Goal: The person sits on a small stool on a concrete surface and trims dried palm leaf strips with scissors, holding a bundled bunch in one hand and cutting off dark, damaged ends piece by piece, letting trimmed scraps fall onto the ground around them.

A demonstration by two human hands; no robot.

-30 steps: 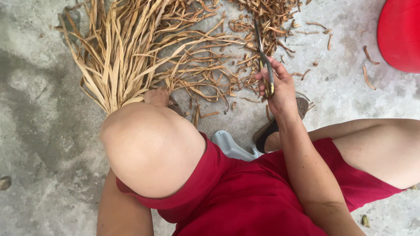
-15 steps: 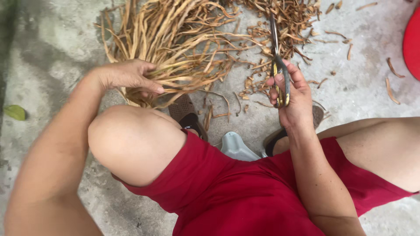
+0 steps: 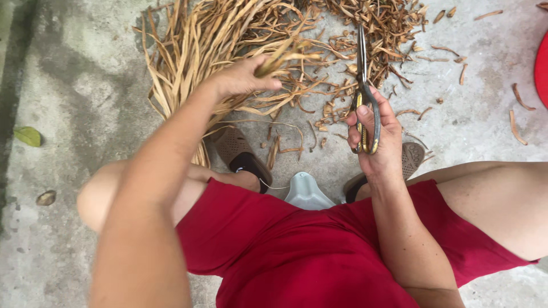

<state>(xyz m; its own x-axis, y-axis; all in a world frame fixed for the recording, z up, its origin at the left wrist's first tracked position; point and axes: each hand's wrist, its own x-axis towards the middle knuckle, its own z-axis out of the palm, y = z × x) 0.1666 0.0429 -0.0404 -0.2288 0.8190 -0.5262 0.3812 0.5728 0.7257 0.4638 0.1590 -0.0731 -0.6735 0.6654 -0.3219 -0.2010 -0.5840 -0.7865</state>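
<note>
Nearest the camera, red shorts [image 3: 297, 251] fill the low centre, w/ bare knees out to left and right. Between the thighs a pale grey stool edge [image 3: 307, 194] pokes out, sitting on the concrete floor [image 3: 68, 114]. Two brown sandals rest just beyond it: left one [image 3: 240, 151] partly under the dry strips, right one [image 3: 412, 159] half hidden behind the right wrist.

Right hand [image 3: 377, 137], centre-right, is clenched round the yellow-black handles of the scissors [image 3: 363, 85]; blades closed together, pointing straight away to the far side, tips over the chopped bits. Fingers thru the loops, thumb on the near side.

Left forearm crosses from near left up to mid-frame and blocks part of the left knee and the strip bundle. Left hand [image 3: 242, 77] is closed on a few dry tan leaf strips [image 3: 285, 54], pinched btwn thumb and fingers, ends sticking out to the right, lifted above the pile.

Far left-centre: big heap of long dry strips [image 3: 188, 51], fanned out on the floor. Far right of that: short cut pieces [image 3: 388, 23], scattered, some strays out toward the right. Red rim of a round object [image 3: 542, 68] at the right edge. Green leaf [image 3: 28, 136] and a small stone [image 3: 45, 198] lie at far left, well apart from the work.
</note>
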